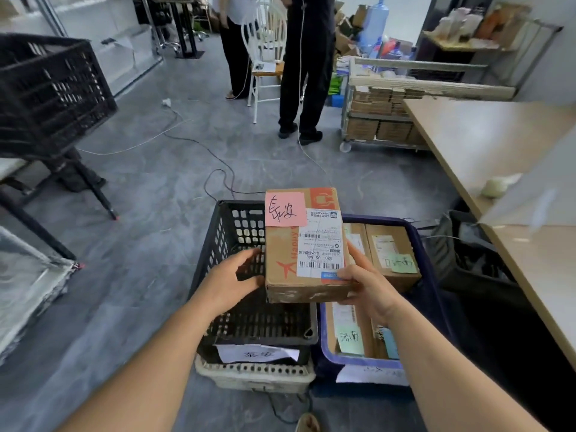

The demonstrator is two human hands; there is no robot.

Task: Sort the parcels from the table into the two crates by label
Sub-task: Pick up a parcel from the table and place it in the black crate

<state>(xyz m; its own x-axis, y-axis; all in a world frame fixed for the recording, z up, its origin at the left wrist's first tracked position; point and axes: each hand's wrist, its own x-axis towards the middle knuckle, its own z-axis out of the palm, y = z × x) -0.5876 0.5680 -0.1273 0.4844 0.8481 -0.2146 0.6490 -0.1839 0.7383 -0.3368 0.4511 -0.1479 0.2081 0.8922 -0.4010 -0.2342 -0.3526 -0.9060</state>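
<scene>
Cardboard parcel (304,244) held over black crate (227,244), pink note (285,209) up for label check.
Right hand (369,283) pinches near corner, thumb on shipping label (321,244); left hand (229,277) loosely curled at left edge, contact unclear. Below grip: empty black crate, likely the target; right of grip, blue crate (433,285) with green-noted parcels (392,255). Desk (498,141) further right; two bystanders beyond, nothing blocking.

Grey marbled floor (149,169) with loose cables (187,140). White wooden chair (265,48) mid-room; wheeled cart (380,120) of what look like cardboard boxes; cluttered shelf (473,39) behind.
</scene>
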